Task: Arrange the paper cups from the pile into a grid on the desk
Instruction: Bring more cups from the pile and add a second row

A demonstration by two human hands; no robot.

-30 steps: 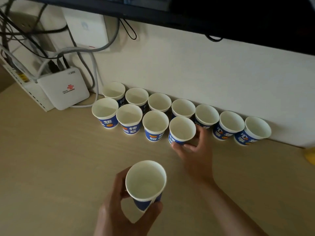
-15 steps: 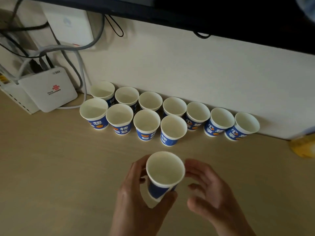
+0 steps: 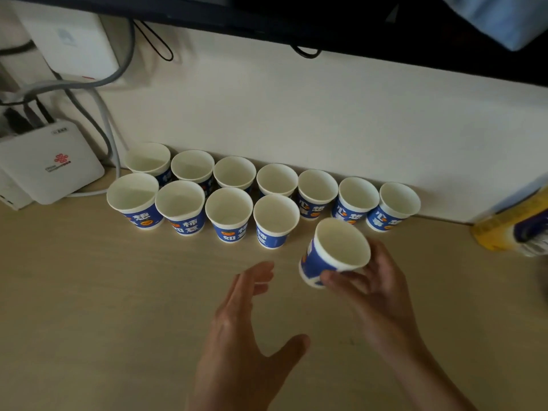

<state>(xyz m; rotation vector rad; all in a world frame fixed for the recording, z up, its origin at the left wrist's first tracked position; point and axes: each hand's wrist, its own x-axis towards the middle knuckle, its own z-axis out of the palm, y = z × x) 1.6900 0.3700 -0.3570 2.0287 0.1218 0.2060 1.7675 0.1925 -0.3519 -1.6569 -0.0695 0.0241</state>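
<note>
Right hand (image 3: 382, 295) has the paper cup (image 3: 335, 253), blue-printed with a white inside, and its fingers (image 3: 344, 280) are curled round the lower wall, thumb on the near side and the others wrapped behind. The cup is tilted, mouth facing up and toward the camera, sitting just off the right end of the front row (image 3: 228, 212). Whether its base touches the surface (image 3: 89, 292) can't be told from here. That front row is four cups standing upright, rims nearly touching. Directly behind the front row runs the back row (image 3: 277, 179), seven cups, tight against the pale wall (image 3: 296, 114) and reaching further right than the front row does. Left hand (image 3: 237, 336) hovers well in front of the front row, holding nothing, palm turned inward, fingers straight and loosely together, thumb spread wide. Off to the left of the front row, a white router (image 3: 50, 164) with grey cables sits on the surface. Far to the right of the front row lies a blurred yellow object (image 3: 504, 229), too smeared to identify.
</note>
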